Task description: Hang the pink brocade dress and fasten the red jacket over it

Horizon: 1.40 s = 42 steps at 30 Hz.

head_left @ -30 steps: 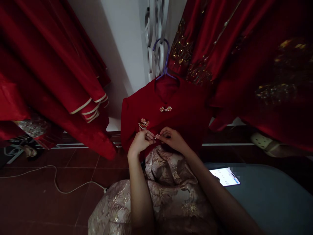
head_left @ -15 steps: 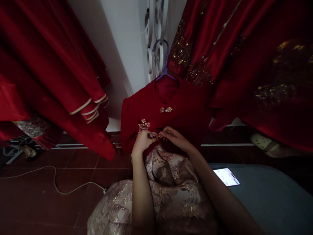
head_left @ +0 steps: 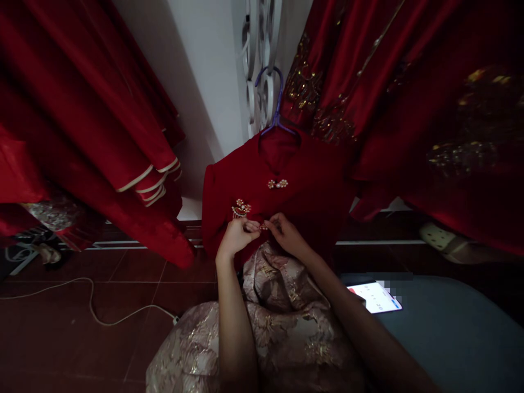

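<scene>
A red jacket (head_left: 311, 185) hangs on a purple hanger (head_left: 277, 103) in front of me. It carries a pearl clasp (head_left: 277, 184) at the collar and a gold tasselled clasp (head_left: 241, 209) lower left. My left hand (head_left: 235, 237) and my right hand (head_left: 285, 234) meet at a small pearl fastening (head_left: 262, 226) on the jacket's front. Both pinch it with closed fingers. A pale gold brocade skirt (head_left: 282, 322) lies below my forearms.
Red garments (head_left: 102, 125) hang left, and more with gold embroidery (head_left: 409, 103) hang right. A lit phone (head_left: 379, 297) lies on a grey-blue seat (head_left: 458, 333). A white cable (head_left: 94, 311) runs over the dark red floor tiles. A white wall (head_left: 204, 71) stands behind.
My hands stay at the fastening; the fingers have shifted slightly, with the right hand drawn a little closer to the left. The phone screen shows a different view.
</scene>
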{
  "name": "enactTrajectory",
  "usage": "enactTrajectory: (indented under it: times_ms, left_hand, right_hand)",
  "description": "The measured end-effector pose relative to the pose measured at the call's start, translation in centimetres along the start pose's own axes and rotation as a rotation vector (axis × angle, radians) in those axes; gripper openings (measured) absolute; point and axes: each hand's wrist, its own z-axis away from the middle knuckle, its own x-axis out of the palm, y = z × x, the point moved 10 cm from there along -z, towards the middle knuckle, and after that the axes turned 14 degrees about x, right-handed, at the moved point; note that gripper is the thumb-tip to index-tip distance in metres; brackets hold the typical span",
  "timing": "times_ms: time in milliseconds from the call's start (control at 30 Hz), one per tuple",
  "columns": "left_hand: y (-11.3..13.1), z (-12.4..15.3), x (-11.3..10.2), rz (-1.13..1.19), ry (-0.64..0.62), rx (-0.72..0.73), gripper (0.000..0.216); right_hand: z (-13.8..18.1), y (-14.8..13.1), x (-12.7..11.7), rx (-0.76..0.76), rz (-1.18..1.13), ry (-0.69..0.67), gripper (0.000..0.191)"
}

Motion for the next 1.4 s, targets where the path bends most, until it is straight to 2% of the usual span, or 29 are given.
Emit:
enactTrajectory:
  times_ms: [233, 500, 800, 1067, 1267, 1400]
  left_hand:
    - [-0.2, 0.0, -0.2, 0.022, 0.018, -0.014, 0.020]
    - [-0.6, -0.1, -0.3, 0.011, 0.031, -0.026, 0.020]
    - [-0.1, 0.1, -0.5, -0.034, -0.017, -0.009, 0.017]
    - [-0.9, 0.0, -1.0, 0.011, 0.038, -0.020, 0.023]
    - [0.3, 0.2, -1.3, -0.048, 0.021, -0.007, 0.029]
    - [0.8, 0.2, -1.1, -0.123, 0.022, -0.008, 0.035]
  right_hand:
    - [0.3, -0.5, 0.4, -0.065, 0.117, 0.074, 0.017]
    - [0.5, -0.6, 0.5, -0.061, 0.139, 0.090, 0.016]
    - [0.7, -0.5, 0.8, -0.079, 0.174, 0.095, 0.018]
    - [0.7, -0.6, -0.3, -0.049, 0.066, 0.176, 0.016]
    - [1.3, -0.2, -1.3, 0.021, -0.081, 0.218, 0.020]
    - [1.3, 0.1, -1.6, 0.033, -0.094, 0.246, 0.020]
